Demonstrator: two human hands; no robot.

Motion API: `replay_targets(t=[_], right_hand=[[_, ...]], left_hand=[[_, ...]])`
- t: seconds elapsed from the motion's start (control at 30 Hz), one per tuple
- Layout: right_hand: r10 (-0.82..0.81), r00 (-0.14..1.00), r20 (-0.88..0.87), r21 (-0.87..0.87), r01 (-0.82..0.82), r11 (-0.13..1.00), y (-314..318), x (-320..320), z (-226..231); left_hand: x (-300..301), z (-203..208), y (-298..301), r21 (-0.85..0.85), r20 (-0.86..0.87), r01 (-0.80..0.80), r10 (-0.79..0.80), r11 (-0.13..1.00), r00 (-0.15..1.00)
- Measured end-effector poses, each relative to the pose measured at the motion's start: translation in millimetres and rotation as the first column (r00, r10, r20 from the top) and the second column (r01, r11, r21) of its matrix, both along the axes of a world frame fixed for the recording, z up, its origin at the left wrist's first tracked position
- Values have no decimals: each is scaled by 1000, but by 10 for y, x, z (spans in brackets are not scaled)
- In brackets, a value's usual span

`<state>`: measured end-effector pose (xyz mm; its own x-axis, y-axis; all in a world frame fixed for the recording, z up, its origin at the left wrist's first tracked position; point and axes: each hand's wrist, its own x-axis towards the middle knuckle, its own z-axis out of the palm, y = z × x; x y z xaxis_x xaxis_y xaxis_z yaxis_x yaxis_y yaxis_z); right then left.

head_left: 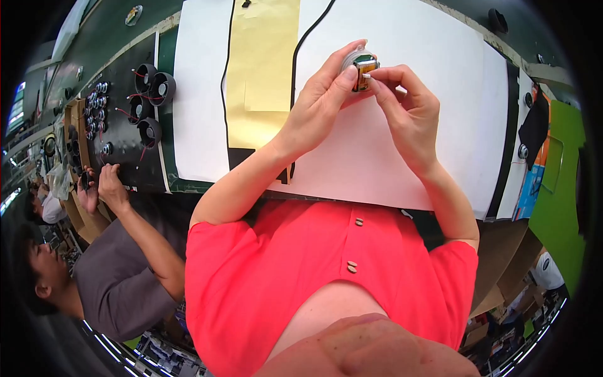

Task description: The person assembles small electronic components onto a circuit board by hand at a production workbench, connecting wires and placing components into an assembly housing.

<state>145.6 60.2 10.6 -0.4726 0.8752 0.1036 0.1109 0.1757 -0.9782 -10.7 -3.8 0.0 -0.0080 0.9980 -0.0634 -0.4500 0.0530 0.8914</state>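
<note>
My left hand (pixel 319 103) is closed around a small round device (pixel 347 60) with a clear, pale rim, holding it up over the white work surface. On the device's upper side sit a green circuit board (pixel 358 62) and an orange-yellow block (pixel 362 81). My right hand (pixel 411 110) pinches a small white piece (pixel 367 76) between thumb and forefinger, right against the block. Whether that piece is joined to the device, I cannot tell. My fingers hide the device's underside.
White sheeting (pixel 389 169) covers the table, with a gold-coloured strip (pixel 264 75) and black cables left of my hands. At left, black ring-shaped housings (pixel 162 89) with red wires and several small speakers (pixel 95 110) lie near a co-worker's hands (pixel 113 188). A green panel (pixel 562 188) stands at right.
</note>
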Motion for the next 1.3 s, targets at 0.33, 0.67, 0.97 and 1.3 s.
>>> replay_targets(t=[0.33,0.67,0.97,1.3], right_hand=[[-7,993,119,152,-11,988,-39,24,64],[144,988,53,-41,-142,989,-34,74,132],[131,990,51,-38,-129,991,-20,76,132],[138,989,58,23,-140,990,-50,78,137]], left_hand=[[26,-7,-36,-54,170,13,-4,998,985],[48,18,-9,-79,163,58,-44,995,986],[40,-9,-17,-58,142,60,-51,997,989],[60,0,-39,-47,-23,30,-31,998,999]])
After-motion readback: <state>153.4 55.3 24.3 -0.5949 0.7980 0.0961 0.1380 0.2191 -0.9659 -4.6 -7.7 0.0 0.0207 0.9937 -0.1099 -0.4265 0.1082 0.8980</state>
